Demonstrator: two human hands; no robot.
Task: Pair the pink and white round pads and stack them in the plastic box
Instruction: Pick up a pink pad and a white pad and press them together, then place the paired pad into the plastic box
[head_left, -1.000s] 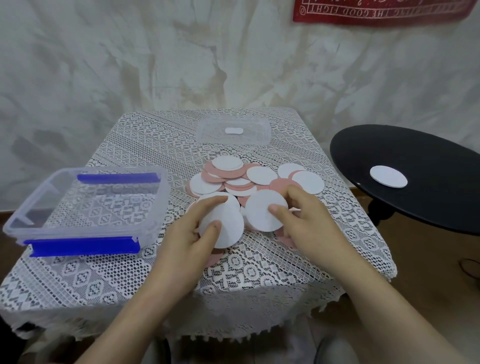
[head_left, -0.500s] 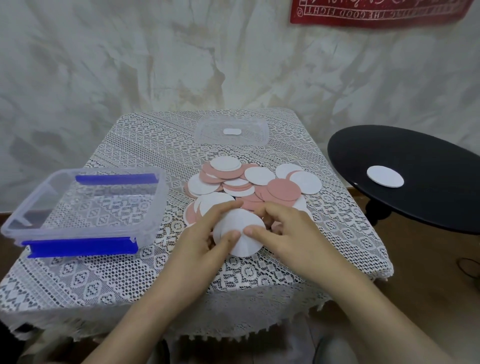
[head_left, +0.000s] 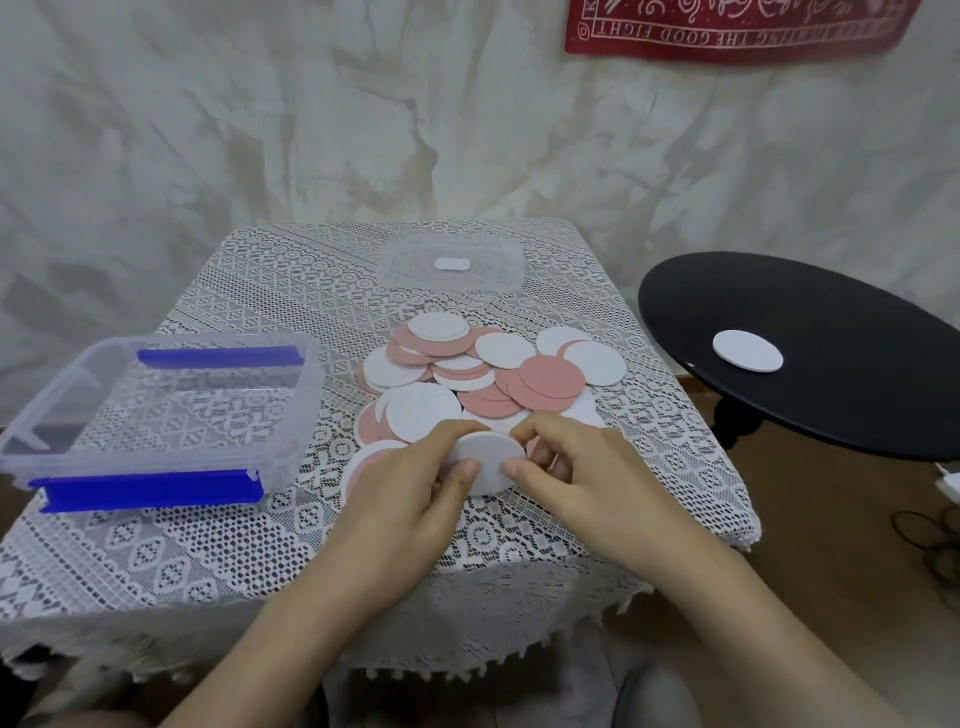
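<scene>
A heap of pink and white round pads (head_left: 493, 374) lies in the middle of the lace-covered table (head_left: 291, 280). Just in front of the heap, both hands hold one stack of white-faced pads (head_left: 488, 460) between them. My left hand (head_left: 415, 493) grips its left edge with thumb and fingers. My right hand (head_left: 582, 467) pinches its right edge. How many pads the stack holds is hidden by my fingers. The clear plastic box (head_left: 156, 410) with blue clips stands empty at the table's left side.
The box's clear lid (head_left: 452, 265) lies at the table's far side. A black round side table (head_left: 810, 353) at the right carries one white pad (head_left: 747, 351). The table's front edge runs just below my wrists.
Each hand held its own white pad a second ago. They have come together into one stack in front of the heap, and both hands now hold it.
</scene>
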